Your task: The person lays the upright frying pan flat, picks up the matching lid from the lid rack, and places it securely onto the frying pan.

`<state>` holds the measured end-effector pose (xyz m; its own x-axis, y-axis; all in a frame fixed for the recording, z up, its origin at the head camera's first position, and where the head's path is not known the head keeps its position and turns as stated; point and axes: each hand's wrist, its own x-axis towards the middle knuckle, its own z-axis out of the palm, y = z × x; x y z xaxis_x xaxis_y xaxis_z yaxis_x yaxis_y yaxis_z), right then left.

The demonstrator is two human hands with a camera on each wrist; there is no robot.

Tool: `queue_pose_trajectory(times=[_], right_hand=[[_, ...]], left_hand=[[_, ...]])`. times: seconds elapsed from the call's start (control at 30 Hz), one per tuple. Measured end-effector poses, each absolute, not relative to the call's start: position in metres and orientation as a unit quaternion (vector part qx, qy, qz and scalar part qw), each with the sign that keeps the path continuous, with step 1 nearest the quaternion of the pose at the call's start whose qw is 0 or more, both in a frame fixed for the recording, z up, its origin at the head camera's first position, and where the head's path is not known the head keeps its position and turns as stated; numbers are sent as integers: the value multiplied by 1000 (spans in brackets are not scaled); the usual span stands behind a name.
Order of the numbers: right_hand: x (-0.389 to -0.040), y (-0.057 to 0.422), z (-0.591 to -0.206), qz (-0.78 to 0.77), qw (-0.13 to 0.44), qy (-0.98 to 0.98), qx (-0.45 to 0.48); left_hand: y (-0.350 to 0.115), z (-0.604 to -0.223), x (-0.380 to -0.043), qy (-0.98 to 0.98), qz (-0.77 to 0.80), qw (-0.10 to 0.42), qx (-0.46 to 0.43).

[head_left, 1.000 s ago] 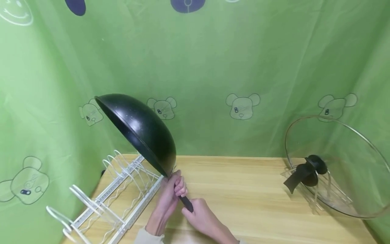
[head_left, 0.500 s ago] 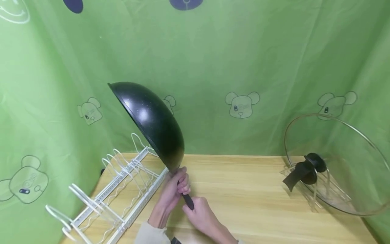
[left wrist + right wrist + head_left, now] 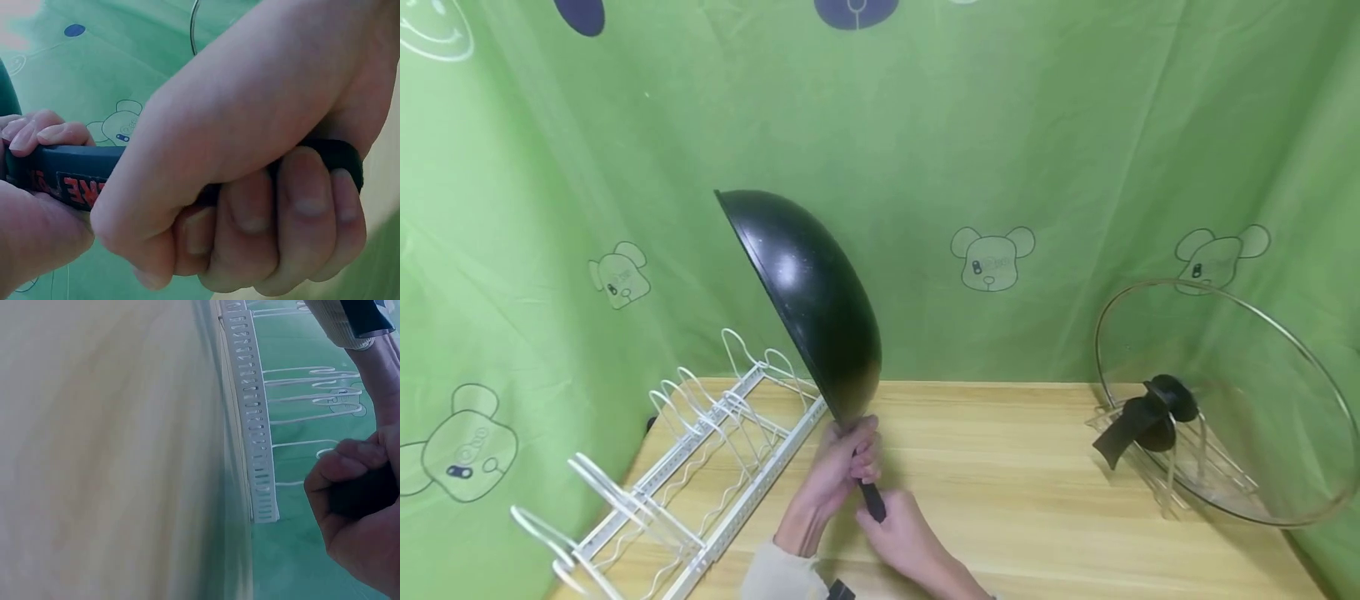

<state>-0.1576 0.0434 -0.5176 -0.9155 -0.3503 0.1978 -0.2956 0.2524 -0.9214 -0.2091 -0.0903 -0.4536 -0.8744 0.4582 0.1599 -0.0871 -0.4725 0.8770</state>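
Two hands on one black wok [image 3: 812, 292], raised above the table [image 3: 1015, 467] just left of centre in the head view. Left hand [image 3: 846, 462] has its fingers wrapped round the wok handle [image 3: 872, 502] right below the bowl; right hand [image 3: 902, 533] grips the same handle at its free end. Red lettering [image 3: 81, 187] on the handle shows between the hands in the left wrist view. Wok is tilted: handle points down toward the person, bowl up and away, rounded bottom facing right, opening facing left. White wire rack [image 3: 769, 473] sits on the table's left side; bowl's lower rim is near its far end, can't tell the exact gap. Glass lid [image 3: 1273, 329] with metal rim and black knob [image 3: 1157, 412] stands tilted in a wire stand [image 3: 1170, 475], far right, well apart from both hands. Green curtain [image 3: 1000, 150] with bear prints behind.
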Motion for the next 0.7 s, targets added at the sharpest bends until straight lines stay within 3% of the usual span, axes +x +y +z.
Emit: queue_pose_trajectory(times=[0.23,0.7], right_hand=[[-158,52,-518,-578,77,779,-229],[-156,62,-521,-583,149,764,-232]], left_hand=[[-86,-456,-209,497,825,208,171],[-79,-461,-211,494,809,244,205]])
